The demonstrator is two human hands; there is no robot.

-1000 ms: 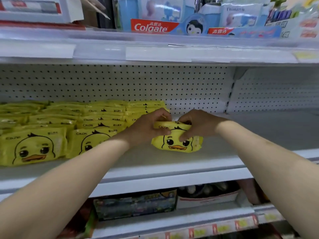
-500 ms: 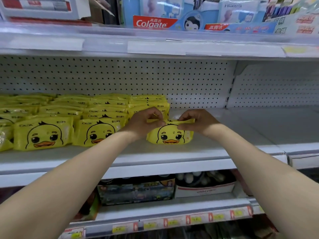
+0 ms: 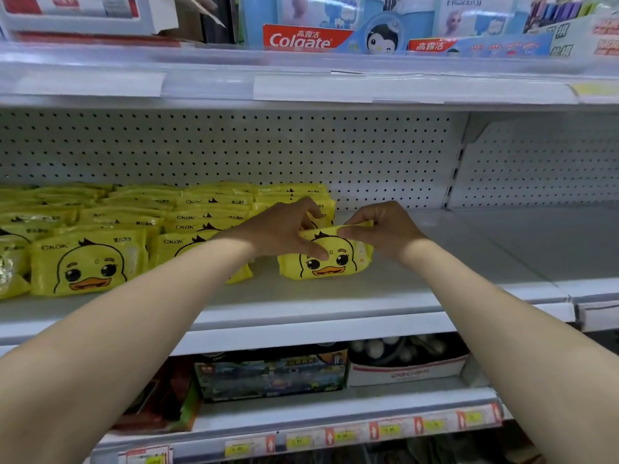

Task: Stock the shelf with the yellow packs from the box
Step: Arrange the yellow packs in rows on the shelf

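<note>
Both bare forearms stretch forward and upward, drawing closer together toward the wrists. The left grip (image 3: 281, 232) lays its thumb across the front of a yellow pack (image 3: 335, 267), fingers curled over the top edge. The right grip (image 3: 385, 229) pinches that same edge between thumb and fingertips.

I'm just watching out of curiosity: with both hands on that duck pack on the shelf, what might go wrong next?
1. The left hand and right hand hold the duck pack only near its top; once released, the soft upright pack may topple.
2. The left forearm crosses the neighbouring pack, so withdrawing could drag it toward the edge of the shelf.
</note>
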